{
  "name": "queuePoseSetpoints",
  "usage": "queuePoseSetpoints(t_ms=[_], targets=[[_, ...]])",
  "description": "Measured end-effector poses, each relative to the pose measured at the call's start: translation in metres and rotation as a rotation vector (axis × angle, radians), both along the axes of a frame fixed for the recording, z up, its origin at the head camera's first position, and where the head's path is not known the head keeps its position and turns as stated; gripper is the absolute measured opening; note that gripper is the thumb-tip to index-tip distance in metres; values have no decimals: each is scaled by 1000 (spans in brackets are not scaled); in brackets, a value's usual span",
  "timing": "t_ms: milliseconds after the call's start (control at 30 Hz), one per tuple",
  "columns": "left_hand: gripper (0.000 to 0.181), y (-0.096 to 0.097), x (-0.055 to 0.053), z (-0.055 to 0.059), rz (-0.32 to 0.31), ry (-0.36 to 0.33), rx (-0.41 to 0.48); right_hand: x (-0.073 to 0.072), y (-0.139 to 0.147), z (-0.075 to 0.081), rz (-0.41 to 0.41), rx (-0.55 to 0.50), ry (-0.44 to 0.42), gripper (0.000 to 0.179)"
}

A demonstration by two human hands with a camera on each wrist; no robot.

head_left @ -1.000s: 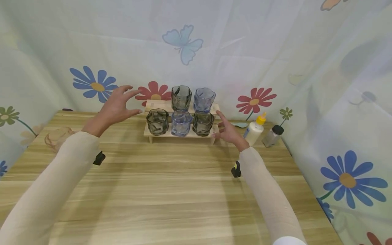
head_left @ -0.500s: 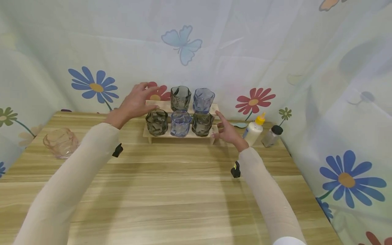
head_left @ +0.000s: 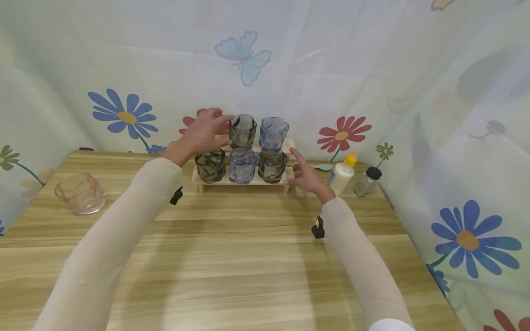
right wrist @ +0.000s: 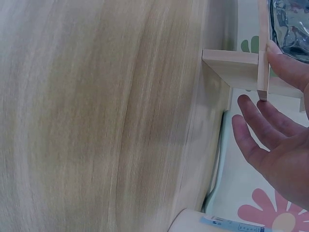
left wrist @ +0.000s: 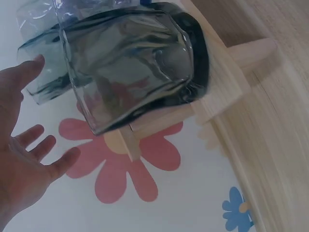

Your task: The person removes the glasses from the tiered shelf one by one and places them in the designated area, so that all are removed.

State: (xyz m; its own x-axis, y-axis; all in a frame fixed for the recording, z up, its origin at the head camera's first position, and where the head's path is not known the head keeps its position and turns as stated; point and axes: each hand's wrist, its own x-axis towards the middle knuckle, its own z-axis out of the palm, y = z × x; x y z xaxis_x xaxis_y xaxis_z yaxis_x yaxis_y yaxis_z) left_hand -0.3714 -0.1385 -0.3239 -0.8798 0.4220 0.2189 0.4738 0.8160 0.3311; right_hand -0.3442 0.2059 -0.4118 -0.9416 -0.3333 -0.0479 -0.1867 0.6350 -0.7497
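A two-step wooden stand (head_left: 196, 178) holds several wavy-sided glasses. On its upper step are a grey glass (head_left: 242, 133) and a blue glass (head_left: 273, 134). Below them, a blue glass (head_left: 242, 168) stands between a left grey glass (head_left: 210, 166) and a right grey glass (head_left: 273, 167). My left hand (head_left: 203, 133) reaches beside the upper grey glass, thumb and fingers spread toward it; the left wrist view shows no plain grip. At the stand's right end, my right hand (head_left: 309, 179) has its thumb (right wrist: 289, 67) resting on the board, with fairly straight fingers near the end.
A clear pink glass (head_left: 83, 195) stands on the left of the wooden table (head_left: 244, 257). To the right are a white bottle with a yellow nozzle (head_left: 341, 178), a small black-capped jar (head_left: 366, 183) and a pale blue utensil (head_left: 323, 167). Flower-printed cloth hangs behind.
My left hand has moved right, from left of the stand to beside the upper grey glass. The pink glass is now fully uncovered by the sleeve. My right hand has stayed put.
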Motion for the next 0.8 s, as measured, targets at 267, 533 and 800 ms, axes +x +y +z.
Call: queuePoseSetpoints(t_ms=[267, 533, 800], targets=[[78, 19, -9, 5, -34, -27, -83, 0, 0, 1, -9, 22, 4, 104], [81, 34, -12, 6, -42, -89, -101, 1, 0, 1, -6, 7, -3, 104], [83, 48, -11, 9, -33, -131, -129, 1, 0, 0, -9, -7, -13, 104]])
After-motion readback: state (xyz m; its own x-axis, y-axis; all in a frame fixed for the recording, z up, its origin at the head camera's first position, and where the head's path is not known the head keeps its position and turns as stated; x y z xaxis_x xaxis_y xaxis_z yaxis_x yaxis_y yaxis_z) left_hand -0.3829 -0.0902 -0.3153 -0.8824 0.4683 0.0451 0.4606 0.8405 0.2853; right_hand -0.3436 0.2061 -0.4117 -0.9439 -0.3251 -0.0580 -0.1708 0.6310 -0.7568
